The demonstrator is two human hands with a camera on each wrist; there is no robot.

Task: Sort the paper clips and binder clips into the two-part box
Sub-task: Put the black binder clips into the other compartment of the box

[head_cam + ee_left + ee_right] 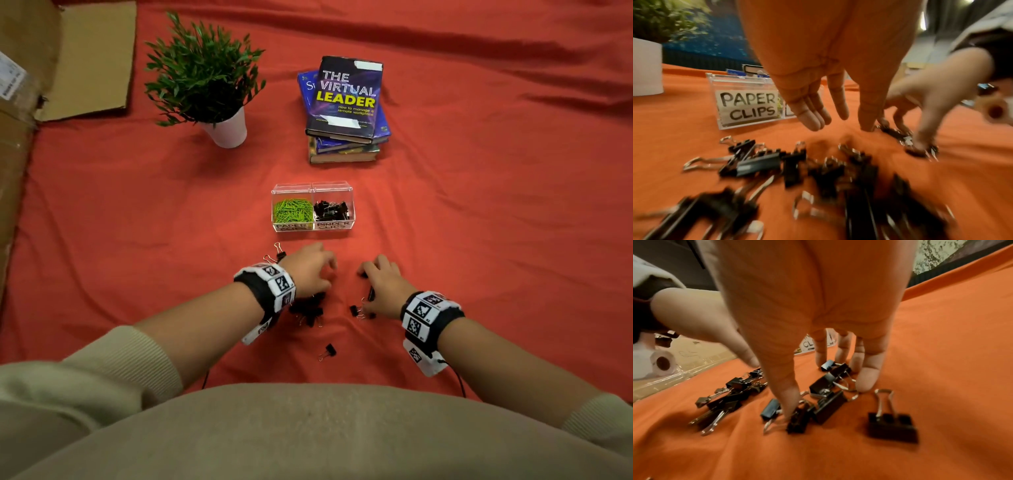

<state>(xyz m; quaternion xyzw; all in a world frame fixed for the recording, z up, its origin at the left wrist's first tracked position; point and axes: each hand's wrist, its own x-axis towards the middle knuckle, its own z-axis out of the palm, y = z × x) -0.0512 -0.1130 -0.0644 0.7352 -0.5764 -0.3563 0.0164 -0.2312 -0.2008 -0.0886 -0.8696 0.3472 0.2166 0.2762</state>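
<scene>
Red cloth (479, 205) filled the table, and the two-part box (313, 229) sat mid-table, green paper clips (293, 209) left, black ones right. The left hand (308, 270) hovered with straight fingers close together over the loose binder clips (760, 164), holding nothing. The right hand (383, 279) spread its fingers (867, 378), raking clips together. The wire handles looked tangled, so one scoop could drag strays off.
</scene>
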